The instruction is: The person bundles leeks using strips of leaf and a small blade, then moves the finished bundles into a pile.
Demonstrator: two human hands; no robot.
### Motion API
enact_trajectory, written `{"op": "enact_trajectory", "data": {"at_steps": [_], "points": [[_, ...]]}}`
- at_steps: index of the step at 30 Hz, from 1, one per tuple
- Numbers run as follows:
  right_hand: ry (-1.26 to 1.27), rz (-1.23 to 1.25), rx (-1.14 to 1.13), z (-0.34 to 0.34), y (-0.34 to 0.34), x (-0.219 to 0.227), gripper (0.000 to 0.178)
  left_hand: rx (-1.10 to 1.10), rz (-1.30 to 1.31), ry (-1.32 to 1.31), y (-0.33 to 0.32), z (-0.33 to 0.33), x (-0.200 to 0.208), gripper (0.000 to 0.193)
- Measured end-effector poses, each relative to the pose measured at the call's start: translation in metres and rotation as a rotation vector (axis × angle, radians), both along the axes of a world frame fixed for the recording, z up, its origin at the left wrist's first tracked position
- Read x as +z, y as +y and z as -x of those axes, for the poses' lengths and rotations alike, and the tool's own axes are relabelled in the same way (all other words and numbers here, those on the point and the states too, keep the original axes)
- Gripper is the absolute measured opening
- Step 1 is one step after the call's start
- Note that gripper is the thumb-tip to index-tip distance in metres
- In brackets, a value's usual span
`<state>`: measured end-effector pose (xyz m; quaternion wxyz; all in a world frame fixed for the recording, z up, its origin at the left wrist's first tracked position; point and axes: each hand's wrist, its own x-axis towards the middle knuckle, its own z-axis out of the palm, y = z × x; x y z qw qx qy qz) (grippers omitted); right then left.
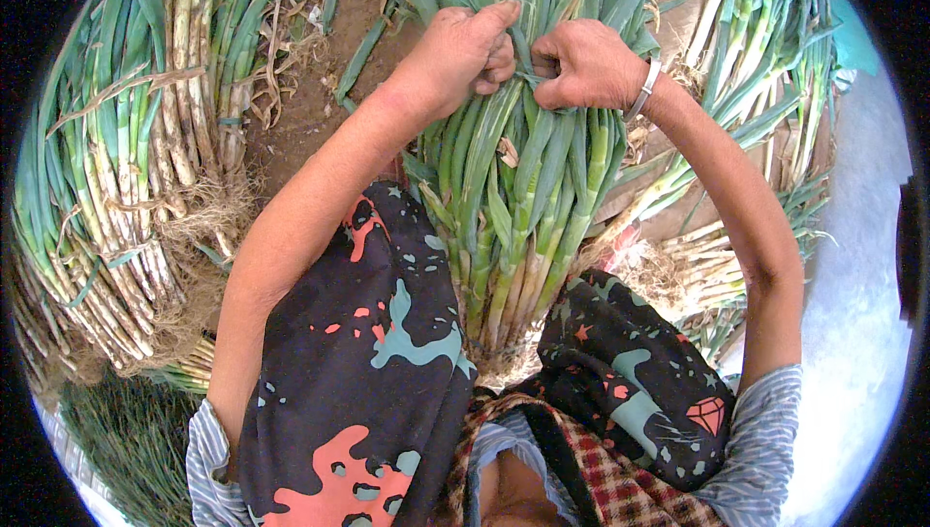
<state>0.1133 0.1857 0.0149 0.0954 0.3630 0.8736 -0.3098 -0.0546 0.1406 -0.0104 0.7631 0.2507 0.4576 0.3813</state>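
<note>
One onion bundle point(518, 178) cut off at its tops, curled fingers point(499, 67) of left hand point(465, 54) and right hand point(589, 64) partly hidden, clamped on leaf strand point(523, 47), one bracelet point(644, 89) worn

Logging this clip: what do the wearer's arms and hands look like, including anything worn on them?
Both hands, left and right, are ungloved. A narrow, pale silvery bracelet circles the right wrist; none shows on the left. Blue-grey sleeves with light stripes end above the elbows, leaving both forearms uncovered.
</note>
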Motion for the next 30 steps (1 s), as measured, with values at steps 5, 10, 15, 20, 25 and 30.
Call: {"op": "enact_trajectory", "data": {"at_steps": [5,10,15,20,25,30], "points": [[0.099,-0.181,0.069,-0.001,-0.009,-0.003,0.028,-0.004,-0.016,0.004,0.001,0.001,0.001,0.040],[0.191,-0.393,0.125,-0.008,-0.019,-0.004,0.020,-0.014,-0.014,0.023,0.000,0.001,0.003,0.041],[0.257,-0.526,-0.009,-0.010,-0.044,0.002,0.013,-0.015,0.009,-0.007,0.000,0.003,0.002,0.042],[0.238,-0.451,-0.113,-0.011,-0.049,-0.006,0.016,-0.043,-0.060,0.012,-0.001,0.004,0.001,0.043],[0.142,0.303,-0.212,-0.005,-0.004,0.006,0.025,-0.049,-0.005,0.014,0.002,0.004,0.005,0.044],[0.101,0.255,-0.146,-0.003,0.000,-0.004,0.026,-0.050,0.072,-0.093,0.005,0.005,-0.001,0.044]]}}
